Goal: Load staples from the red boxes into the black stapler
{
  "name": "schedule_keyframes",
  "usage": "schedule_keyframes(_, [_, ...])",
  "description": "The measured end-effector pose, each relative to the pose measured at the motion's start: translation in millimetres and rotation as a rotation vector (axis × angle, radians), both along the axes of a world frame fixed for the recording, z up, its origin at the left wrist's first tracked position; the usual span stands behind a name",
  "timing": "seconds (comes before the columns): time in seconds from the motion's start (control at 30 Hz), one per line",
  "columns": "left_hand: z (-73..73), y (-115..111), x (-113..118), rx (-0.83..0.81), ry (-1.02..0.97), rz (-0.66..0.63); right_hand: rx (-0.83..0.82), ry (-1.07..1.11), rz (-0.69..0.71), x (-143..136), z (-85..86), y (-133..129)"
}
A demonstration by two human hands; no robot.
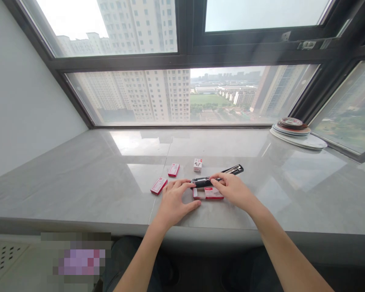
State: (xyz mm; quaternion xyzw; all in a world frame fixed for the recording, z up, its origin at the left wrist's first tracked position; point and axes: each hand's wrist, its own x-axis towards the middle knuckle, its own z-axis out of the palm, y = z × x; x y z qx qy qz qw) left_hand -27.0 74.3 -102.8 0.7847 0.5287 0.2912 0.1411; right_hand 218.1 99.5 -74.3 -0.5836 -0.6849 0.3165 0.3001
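A black stapler [200,182] lies opened out flat, its metal rail arm swung toward the upper right. My right hand [231,188] pinches it near the middle, thumb and fingers close together. At its left end rest the fingertips of my left hand [174,202], whose fingers are stretched out and thumb spread apart. Just below the stapler, between my hands, is a red and white box [214,193], its left part showing a pale inside. Two small red and white boxes, one nearer [159,185] and one farther [173,170], lie left of the stapler. A little white box [197,165] stands behind it.
The grey marble-patterned sill [79,182] runs across below a dark window frame [182,126]. At the back right corner sits a stack of plates or round mats [298,138]. The sill's front edge [200,229] is close to my forearms. A white wall [33,101] bounds the left.
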Motion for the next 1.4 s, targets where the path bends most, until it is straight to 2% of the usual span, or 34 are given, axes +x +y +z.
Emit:
schedule_keyframes(0.23, [-1.1,0,1,0.008,0.000,0.007,-0.155,0.213,0.054,-24,-7.6,15])
schedule_keyframes(0.4, [-1.6,0,1,0.009,0.001,0.023,-0.263,0.433,-0.023,-39,-10.8,13])
schedule_keyframes(0.53, [-1.2,0,1,0.009,-0.002,0.023,-0.180,0.371,-0.084,-42,-17.9,14])
schedule_keyframes(0.63, [-0.9,0,2,0.012,-0.003,0.023,-0.144,0.306,-0.075,-42,-20.6,15])
schedule_keyframes(0.87, [-0.7,-1,2,0.036,-0.008,0.030,-0.232,0.527,-0.073,-57,-16.2,14])
schedule_keyframes(1.03, [-1.7,0,2,0.032,0.024,0.021,-0.070,0.294,-0.011,-65,-15.7,17])
schedule_keyframes(1.2, [-4.0,-1,3,0.043,0.063,0.036,0.096,0.001,-0.161,-52,-8.2,17])
schedule_keyframes(1.3, [-3.8,-1,3,0.038,0.052,0.032,0.058,-0.032,-0.163,-45,-8.8,17])
schedule_keyframes(1.4, [-2.6,-1,3,0.029,0.036,0.028,-0.090,0.106,-0.116,-46,-13.5,17])
